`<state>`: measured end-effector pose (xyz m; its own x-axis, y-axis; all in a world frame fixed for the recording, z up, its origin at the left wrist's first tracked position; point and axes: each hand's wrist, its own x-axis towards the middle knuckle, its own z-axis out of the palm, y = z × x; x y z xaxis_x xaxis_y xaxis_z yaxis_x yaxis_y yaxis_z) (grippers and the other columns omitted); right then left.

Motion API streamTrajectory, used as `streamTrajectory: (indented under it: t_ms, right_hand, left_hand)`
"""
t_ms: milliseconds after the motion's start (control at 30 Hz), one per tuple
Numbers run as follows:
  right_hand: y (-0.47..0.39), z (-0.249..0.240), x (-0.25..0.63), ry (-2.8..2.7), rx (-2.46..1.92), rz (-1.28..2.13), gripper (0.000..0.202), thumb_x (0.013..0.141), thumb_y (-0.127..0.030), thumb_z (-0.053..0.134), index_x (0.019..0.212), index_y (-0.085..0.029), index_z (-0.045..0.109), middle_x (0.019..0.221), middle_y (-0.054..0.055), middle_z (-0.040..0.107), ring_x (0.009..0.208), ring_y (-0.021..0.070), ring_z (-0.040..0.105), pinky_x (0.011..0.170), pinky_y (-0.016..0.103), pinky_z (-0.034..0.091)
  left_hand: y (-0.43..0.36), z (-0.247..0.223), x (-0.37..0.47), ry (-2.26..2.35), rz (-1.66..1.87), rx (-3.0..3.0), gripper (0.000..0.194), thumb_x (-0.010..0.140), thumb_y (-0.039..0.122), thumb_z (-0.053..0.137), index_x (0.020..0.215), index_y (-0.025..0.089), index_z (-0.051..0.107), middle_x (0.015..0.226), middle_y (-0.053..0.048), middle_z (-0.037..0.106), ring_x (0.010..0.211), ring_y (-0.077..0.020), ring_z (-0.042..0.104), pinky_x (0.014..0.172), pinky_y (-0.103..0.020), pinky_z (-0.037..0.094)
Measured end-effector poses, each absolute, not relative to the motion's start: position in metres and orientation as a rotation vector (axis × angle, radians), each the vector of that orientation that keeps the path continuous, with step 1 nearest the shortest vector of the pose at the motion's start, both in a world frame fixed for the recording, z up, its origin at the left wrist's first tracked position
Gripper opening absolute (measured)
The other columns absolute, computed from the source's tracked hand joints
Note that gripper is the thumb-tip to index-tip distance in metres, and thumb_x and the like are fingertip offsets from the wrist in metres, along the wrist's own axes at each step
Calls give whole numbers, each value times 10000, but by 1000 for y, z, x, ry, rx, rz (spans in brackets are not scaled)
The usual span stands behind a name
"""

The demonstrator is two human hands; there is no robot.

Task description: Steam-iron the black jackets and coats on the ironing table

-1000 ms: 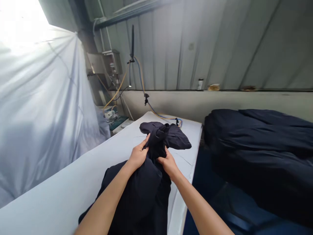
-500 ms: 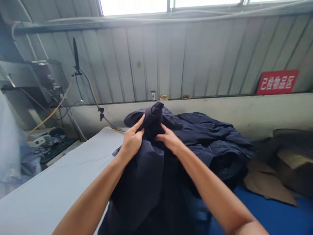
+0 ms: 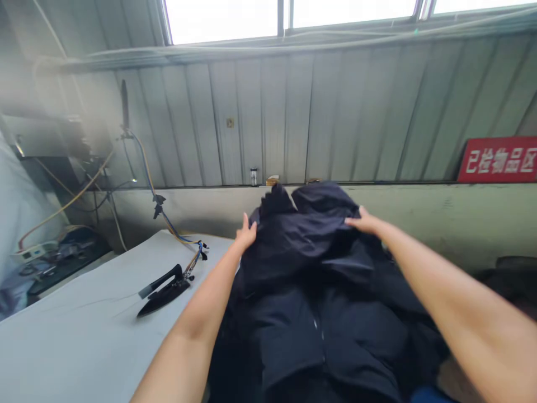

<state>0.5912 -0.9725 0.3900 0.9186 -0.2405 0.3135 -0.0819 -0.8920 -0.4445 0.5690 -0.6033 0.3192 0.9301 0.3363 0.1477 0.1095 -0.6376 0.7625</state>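
A dark navy jacket [image 3: 310, 268] hangs spread between my two hands, with a zip line running down its middle. My left hand [image 3: 246, 232] grips its upper left edge, thumb and finger raised. At the upper right edge, my right hand [image 3: 363, 220] pinches the cloth between thumb and fingers. The far side of the jacket is hidden, and its lower part drops out of view. More dark cloth lies behind and below it on the right, where I cannot separate one garment from another.
A black iron [image 3: 165, 291] lies on the white covered table [image 3: 84, 336] to the left, its cable and hose rising to a hanging support. A red sign [image 3: 499, 160] leans on the wall ledge at the right. A small can [image 3: 253, 176] stands on that ledge.
The jacket was bunched between close-set hands; now the hands are wide apart and it is spread open. The view has shifted, and the iron on the table now shows.
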Motion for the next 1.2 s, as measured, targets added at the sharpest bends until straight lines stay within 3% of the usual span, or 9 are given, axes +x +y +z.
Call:
streamTrajectory:
  t_ms: [100, 200, 433, 500, 600, 767, 1033, 1200]
  right_hand:
    - [-980, 299, 603, 462, -2687, -195, 763, 765, -639, 365, 1406, -252, 220, 1365, 199, 343, 1215, 386, 348, 875, 594, 330]
    - [-981, 264, 611, 561, -2689, -226, 752, 730, -735, 219, 1392, -382, 175, 1395, 167, 285, 1230, 448, 273, 812, 698, 262]
    - [-989, 278, 617, 382, -2742, -250, 706, 741, -679, 284, 1380, -390, 207, 1384, 134, 303, 1212, 418, 310, 858, 637, 294]
    - [-982, 287, 615, 411, -2765, -179, 654, 756, -645, 282, 1360, -392, 273, 1432, 121, 218, 1245, 465, 210, 841, 691, 251]
    - [-961, 299, 614, 413, -2808, -268, 661, 758, -671, 214, 1354, -395, 291, 1481, 77, 73, 1253, 525, 46, 810, 764, 145]
    - [-944, 286, 624, 128, -2963, -301, 704, 699, -774, 147, 1339, -490, 219, 1490, -28, 47, 1271, 491, -11, 848, 760, 18]
    - [-974, 251, 665, 71, -2993, -256, 686, 711, -769, 130, 1344, -507, 149, 1484, -57, 95, 1269, 489, 31, 888, 727, 109]
    - [-974, 219, 675, 38, -3024, -441, 610, 770, -704, 149, 1346, -504, 143, 1480, -42, 118, 1282, 450, 69, 889, 703, 190]
  left_hand:
    - [-628, 248, 571, 350, 105, 2446, 587, 854, 508, 288, 1397, 314, 177, 1308, -119, 456, 1221, -265, 412, 975, -439, 338]
    - [-638, 227, 567, 490, 108, 2533, 619, 830, 571, 251, 1396, 340, 151, 1281, -162, 432, 1150, -307, 479, 891, -477, 393]
    - [-639, 242, 550, 568, 70, 2719, 586, 829, 476, 333, 1384, 323, 220, 1258, -181, 384, 1023, -302, 557, 859, -454, 409]
    - [-641, 246, 545, 693, 76, 2748, 562, 823, 447, 358, 1364, 312, 284, 1326, -177, 331, 1110, -358, 478, 867, -519, 383]
    - [-649, 256, 543, 693, 317, 2768, 546, 829, 490, 304, 1349, 324, 315, 1450, -107, 181, 1240, -457, 251, 888, -653, 273]
    - [-670, 251, 558, 428, 485, 2696, 519, 810, 607, 229, 1316, 492, 260, 1481, 57, 133, 1289, -471, 45, 884, -746, 109]
    - [-706, 208, 597, 423, 574, 2607, 519, 832, 567, 271, 1337, 489, 183, 1483, 77, 114, 1295, -458, -41, 889, -753, 29]
    - [-709, 186, 606, 449, 553, 2638, 526, 834, 535, 322, 1339, 480, 186, 1484, 80, 112, 1299, -446, -63, 903, -744, 22]
